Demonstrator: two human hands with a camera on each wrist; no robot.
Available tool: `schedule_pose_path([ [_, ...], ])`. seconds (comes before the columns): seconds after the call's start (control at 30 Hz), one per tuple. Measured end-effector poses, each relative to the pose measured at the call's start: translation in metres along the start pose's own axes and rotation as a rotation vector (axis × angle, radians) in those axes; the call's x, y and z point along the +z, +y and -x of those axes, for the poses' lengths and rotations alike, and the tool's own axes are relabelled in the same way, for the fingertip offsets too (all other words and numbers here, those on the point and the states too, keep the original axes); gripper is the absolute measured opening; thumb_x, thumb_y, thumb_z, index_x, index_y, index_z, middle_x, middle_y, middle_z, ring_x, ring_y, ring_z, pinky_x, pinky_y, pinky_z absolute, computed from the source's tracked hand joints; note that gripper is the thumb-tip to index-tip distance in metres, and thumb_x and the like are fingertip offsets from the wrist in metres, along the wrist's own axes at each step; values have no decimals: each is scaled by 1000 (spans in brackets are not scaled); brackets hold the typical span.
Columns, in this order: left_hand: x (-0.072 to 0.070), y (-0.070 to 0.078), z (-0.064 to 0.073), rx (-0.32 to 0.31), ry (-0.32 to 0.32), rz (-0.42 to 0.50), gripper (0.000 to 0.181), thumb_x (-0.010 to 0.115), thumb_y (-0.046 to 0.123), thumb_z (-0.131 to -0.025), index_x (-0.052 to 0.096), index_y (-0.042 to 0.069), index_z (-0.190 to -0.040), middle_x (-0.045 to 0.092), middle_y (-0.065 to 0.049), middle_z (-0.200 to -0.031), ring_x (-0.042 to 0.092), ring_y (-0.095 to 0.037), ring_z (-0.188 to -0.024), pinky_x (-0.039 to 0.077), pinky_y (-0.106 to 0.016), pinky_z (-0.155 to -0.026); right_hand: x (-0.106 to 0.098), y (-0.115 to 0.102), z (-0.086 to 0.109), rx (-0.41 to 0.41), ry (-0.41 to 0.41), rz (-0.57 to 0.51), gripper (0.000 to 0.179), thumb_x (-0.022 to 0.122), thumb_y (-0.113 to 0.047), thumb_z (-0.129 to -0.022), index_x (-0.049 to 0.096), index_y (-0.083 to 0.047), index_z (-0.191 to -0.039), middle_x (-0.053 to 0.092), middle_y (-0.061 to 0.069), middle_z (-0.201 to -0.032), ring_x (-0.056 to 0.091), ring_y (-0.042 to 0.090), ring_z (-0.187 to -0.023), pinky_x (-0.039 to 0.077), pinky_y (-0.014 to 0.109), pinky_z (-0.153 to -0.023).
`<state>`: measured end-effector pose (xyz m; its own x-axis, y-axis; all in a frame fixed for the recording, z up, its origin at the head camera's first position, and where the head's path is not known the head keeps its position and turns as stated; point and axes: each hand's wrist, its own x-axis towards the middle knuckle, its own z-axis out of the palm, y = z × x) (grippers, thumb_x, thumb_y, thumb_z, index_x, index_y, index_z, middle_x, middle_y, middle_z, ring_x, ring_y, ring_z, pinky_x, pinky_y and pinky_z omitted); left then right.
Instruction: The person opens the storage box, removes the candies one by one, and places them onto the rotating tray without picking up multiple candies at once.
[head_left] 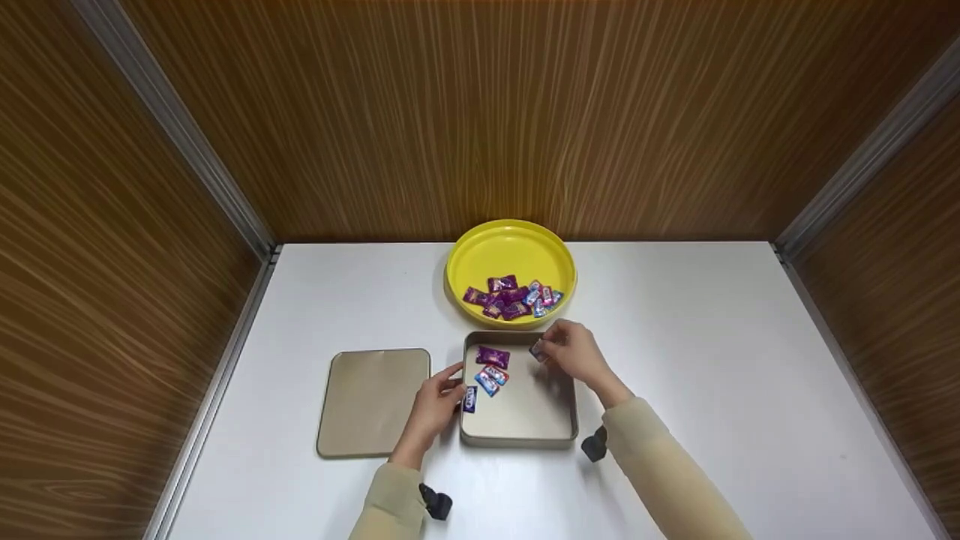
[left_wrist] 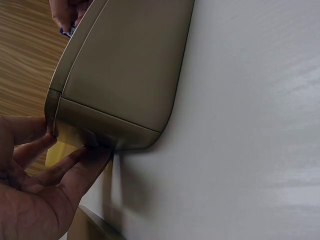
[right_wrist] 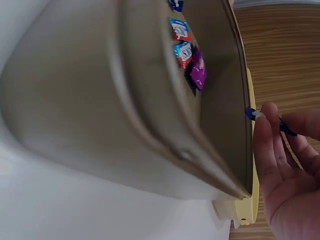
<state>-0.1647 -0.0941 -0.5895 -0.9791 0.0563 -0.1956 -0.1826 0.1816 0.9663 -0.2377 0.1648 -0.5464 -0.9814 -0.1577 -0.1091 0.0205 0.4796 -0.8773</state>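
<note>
A beige metal tin (head_left: 525, 442) stands on the white table, holding a purple-wrapped candy (head_left: 493, 358), two light blue and red wrapped candies (head_left: 491, 377) and a dark blue one (head_left: 470, 399) by its left wall. My left hand (head_left: 433, 409) grips the tin's left side, thumb at the rim and fingers against the outer wall (left_wrist: 75, 132). Over the tin's far right corner, my right hand (head_left: 574, 351) pinches a small dark blue wrapped candy (right_wrist: 285, 127) between thumb and fingertips, just above rim height in the right wrist view.
Behind the tin sits a round yellow tray (head_left: 510, 251) with several purple candies (head_left: 502, 283) and several smaller blue and pink ones (head_left: 546, 295). A flat beige lid (head_left: 375, 401) lies left of the tin. Wood-grain panels (head_left: 510, 112) enclose the back and sides.
</note>
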Motion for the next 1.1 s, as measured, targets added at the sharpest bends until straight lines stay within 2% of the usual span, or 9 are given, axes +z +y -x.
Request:
schedule_pose_path([
  [0.13,1,1,0,-19,7,-15,45,57,4,-97,52,4,-141,62,-23,-118,63,-30,-106,54,-36,-84,-5,-3,-4,43,56,-76,7,63,-3,-91,63,3,-94,66,12,-88,66,21,-72,57,50,-72],
  [0.2,1,1,-1,-15,10,-19,45,57,4,-97,52,4,-141,63,-23,-117,63,-30,-106,54,-36,-85,-7,-4,-6,61,86,-100,7,63,-5,-91,63,2,-94,66,12,-88,66,22,-74,56,51,-75],
  [0.43,0,1,-1,-19,16,-24,45,57,4,-97,52,4,-141,62,-24,-119,63,-30,-107,54,-36,-86,-10,-8,-14,118,147,-220,9,60,-3,-94,61,4,-99,64,16,-96,69,22,-84,57,36,-78],
  [0.7,1,-2,0,4,12,-32,45,57,3,-97,52,2,-141,62,-25,-119,62,-32,-108,53,-36,-86,-11,-10,-26,215,196,-379,13,57,-1,-95,54,7,-104,63,21,-100,70,23,-86,55,38,-85],
  [0.8,0,-1,0,18,3,-18,45,57,3,-96,50,0,-141,61,-27,-119,62,-32,-108,54,-37,-86,-12,-9,-30,244,205,-410,12,55,-1,-95,52,8,-104,63,23,-101,70,24,-87,54,39,-87],
  [0.93,0,-2,0,1,1,-21,46,57,4,-97,50,0,-142,61,-26,-121,62,-31,-108,54,-37,-86,-13,-8,-35,276,197,-458,16,54,0,-96,50,10,-107,64,22,-100,69,27,-91,54,37,-87],
  [1.1,1,-1,0,-18,-1,-24,45,56,4,-97,50,2,-142,61,-25,-122,62,-31,-108,53,-37,-87,-13,-5,-41,260,157,-549,33,53,1,-97,45,16,-125,61,28,-112,64,33,-107,51,36,-93],
])
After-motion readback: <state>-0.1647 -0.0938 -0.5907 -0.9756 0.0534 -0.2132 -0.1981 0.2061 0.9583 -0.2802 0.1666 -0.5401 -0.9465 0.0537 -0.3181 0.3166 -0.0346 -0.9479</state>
